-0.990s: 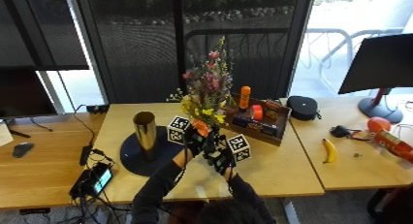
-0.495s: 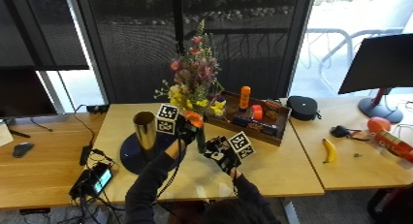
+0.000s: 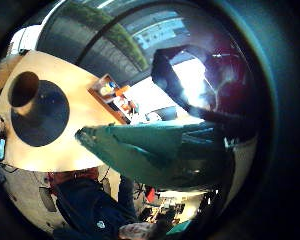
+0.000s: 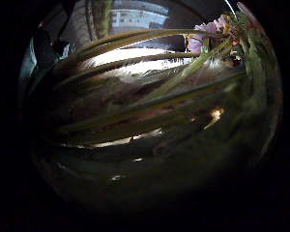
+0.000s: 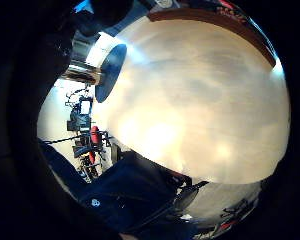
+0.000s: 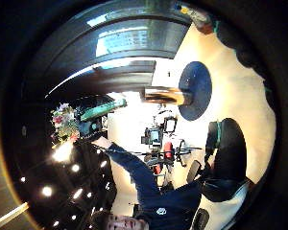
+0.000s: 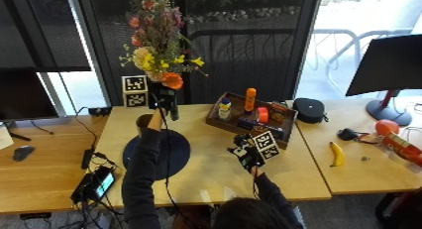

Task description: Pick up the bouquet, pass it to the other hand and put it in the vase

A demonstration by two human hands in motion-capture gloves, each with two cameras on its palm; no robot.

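My left hand (image 7: 160, 96) is raised and grips the green stems of the bouquet (image 7: 155, 40), which stands upright above the table's far left part. Its stem ends (image 7: 173, 112) hang just above and beside the brass vase (image 7: 142, 122), which my forearm partly hides. The vase stands on a round dark mat (image 7: 158, 152). In the left palm views the stems (image 3: 155, 150) (image 4: 150, 96) fill the picture, with the vase (image 3: 25, 90) below on the mat. My right hand (image 7: 245, 153) hovers low over the table to the right, fingers relaxed and empty.
A wooden tray (image 7: 224, 121) of bottles and small items stands at the back centre. Right of it lie a black round case (image 7: 310, 110) and a banana (image 7: 337, 153). A device with cables (image 7: 95, 184) sits near the front left edge, and a monitor (image 7: 389, 65) at the far right.
The bouquet passed from both hands into my left hand alone, which lifted it up and left toward the vase. My right hand let go and dropped away to the right.
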